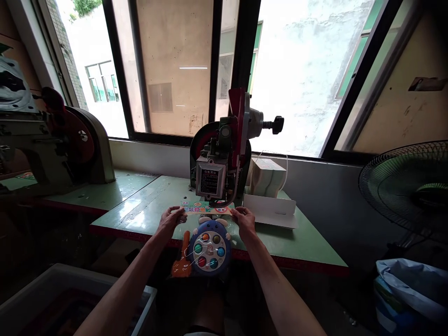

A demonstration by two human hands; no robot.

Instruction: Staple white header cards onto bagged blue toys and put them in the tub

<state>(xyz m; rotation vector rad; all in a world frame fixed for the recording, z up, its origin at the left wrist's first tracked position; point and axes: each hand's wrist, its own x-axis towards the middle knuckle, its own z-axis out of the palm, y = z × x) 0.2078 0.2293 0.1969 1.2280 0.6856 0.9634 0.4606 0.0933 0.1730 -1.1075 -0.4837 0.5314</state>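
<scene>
My left hand [171, 218] and my right hand [244, 218] pinch the two ends of a colourful printed header card [196, 208]. The card lies level under the head of a stapling machine [211, 177] on the table. Below the card hangs a clear bag with a round blue toy [210, 247] in it, which has animal ears and several coloured buttons. An orange toy hammer [182, 259] sits beside it in the bag, on the left. The machine's working point over the card is partly hidden by its own parts.
The machine stands on a green table [297, 242]. Behind it on the right are a stack of cards [268, 177] and an open white box [269, 210]. A second machine [70, 140] stands left, a white bin [140, 303] lower left, a fan [413, 186] right.
</scene>
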